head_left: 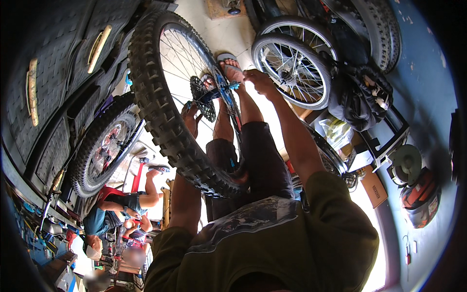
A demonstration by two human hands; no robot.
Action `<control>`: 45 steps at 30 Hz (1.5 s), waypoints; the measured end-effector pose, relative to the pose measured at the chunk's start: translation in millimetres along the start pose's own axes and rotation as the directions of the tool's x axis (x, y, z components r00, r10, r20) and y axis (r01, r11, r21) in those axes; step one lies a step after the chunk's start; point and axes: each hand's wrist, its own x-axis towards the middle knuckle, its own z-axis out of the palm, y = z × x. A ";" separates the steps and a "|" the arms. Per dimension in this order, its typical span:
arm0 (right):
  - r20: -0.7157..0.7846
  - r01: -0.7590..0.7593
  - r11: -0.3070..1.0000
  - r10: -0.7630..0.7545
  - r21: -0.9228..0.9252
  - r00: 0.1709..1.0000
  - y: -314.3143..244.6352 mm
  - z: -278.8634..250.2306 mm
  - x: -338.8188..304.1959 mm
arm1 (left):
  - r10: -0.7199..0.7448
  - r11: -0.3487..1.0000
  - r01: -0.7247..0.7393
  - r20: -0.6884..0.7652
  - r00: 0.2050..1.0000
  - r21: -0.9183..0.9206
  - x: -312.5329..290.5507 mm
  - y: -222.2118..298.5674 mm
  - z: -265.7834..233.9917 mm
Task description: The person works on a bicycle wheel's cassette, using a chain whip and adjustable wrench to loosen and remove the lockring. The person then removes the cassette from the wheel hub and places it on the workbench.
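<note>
A bicycle wheel with a thick knobby black tire [160, 117] stands upright between my legs, its lower part by my thighs. At its hub sit a cassette of toothed sprockets [202, 97] and a blue hub body [223, 91]. My left hand [191, 118] is on the cassette side, its fingers curled at the axle end, partly hidden by the tire and spokes. On the opposite side, my right hand [261, 82] has its fingers pinched together next to the blue axle end. Whatever small thing it may grip is too small to make out.
Smaller spoked wheels [292, 70] lean at the right, beside a black bag [362, 95]. A helmet [421, 199] and cardboard box [373, 187] are farther right. Another knobby wheel [104, 146] stands left, below dark woven panels [63, 63]. Other people [104, 214] sit at lower left.
</note>
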 end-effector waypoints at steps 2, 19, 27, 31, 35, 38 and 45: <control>-0.117 -0.218 0.956 0.243 0.195 0.963 -15.0 -9.5 -10.3 | -0.098 0.974 0.081 -0.071 0.993 -0.210 2.7 -1.6 4.1; -0.163 0.802 0.411 -0.911 -0.434 0.378 -473.4 48.6 -166.5 | -0.005 0.727 0.058 0.079 0.997 -0.684 20.4 -34.2 19.4; 0.345 0.447 -0.281 -0.936 -0.850 0.069 -618.2 105.2 -117.4 | -0.133 0.913 0.063 -0.148 0.980 -0.403 12.5 14.7 41.6; 0.426 0.442 -0.401 -0.904 -0.802 -0.047 -627.5 104.9 -104.7 | -0.163 0.986 0.169 -0.181 0.970 0.016 18.0 14.0 48.0; 0.306 0.508 -0.263 -0.952 -0.820 0.001 -649.4 97.5 -110.3 | -0.195 0.978 0.174 -0.204 0.959 -0.116 29.6 -4.1 54.2; 0.265 0.440 -0.148 -0.939 -0.886 0.218 -660.2 104.0 -131.4 | -0.227 0.973 0.230 -0.254 0.940 -0.018 30.2 -3.8 57.1; 0.314 0.117 -0.311 -0.720 -0.943 0.619 -672.3 120.0 -133.7 | -0.001 0.978 0.037 -0.175 0.985 0.206 23.6 -3.9 52.7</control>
